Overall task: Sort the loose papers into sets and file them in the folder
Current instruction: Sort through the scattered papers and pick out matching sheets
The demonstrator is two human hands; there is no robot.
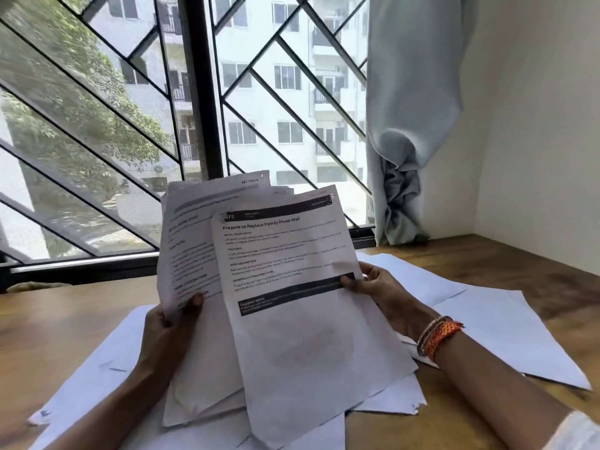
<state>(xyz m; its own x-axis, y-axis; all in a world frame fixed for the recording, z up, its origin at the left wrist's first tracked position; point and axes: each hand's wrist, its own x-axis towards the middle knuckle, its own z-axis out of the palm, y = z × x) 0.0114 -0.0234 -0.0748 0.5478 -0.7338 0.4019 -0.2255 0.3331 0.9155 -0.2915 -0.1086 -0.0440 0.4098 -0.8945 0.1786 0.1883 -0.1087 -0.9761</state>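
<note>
Head view — papers (292,287) between both grips

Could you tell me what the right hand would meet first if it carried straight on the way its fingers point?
Probably the left hand: the right hand points leftward across the printed sheet it pinches, though depth is unclear.

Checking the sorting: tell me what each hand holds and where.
Left hand pinches the back stack of papers at its lower edge. Right hand pinches the front printed sheet at its right edge.
</note>
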